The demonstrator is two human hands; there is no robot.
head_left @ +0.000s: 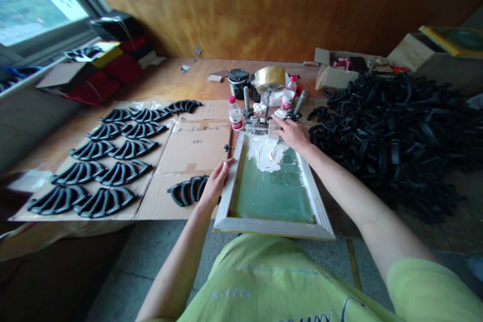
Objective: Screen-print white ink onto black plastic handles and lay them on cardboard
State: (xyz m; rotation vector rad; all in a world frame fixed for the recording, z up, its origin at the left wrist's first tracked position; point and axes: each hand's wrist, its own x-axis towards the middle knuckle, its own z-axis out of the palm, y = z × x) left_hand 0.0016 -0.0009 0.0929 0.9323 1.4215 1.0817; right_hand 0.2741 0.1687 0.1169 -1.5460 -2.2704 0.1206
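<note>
A silk-screen frame (320, 211) with a green mesh (271, 196) lies in front of me, its far end at a metal clamp (256, 125). White paste (266, 156) is smeared thickly across the far part of the mesh. My right hand (294, 133) pinches a pale, translucent scraper (273, 131) at the far end of the screen, above the paste. On the left side of the frame, my left hand (218, 178) has its fingers closed at the edge. Just left of that hand a black curved, ribbed part (186, 190) lies on cardboard, partly hidden by the hand.
Rows of black ribbed parts (124, 148) lie on cardboard (192, 146) at left. A big pile of black parts (400, 136) covers the right side. Behind the screen stand a red-capped bottle (235, 114), a black tub (238, 83), a tape roll (270, 78) and a cup (287, 99).
</note>
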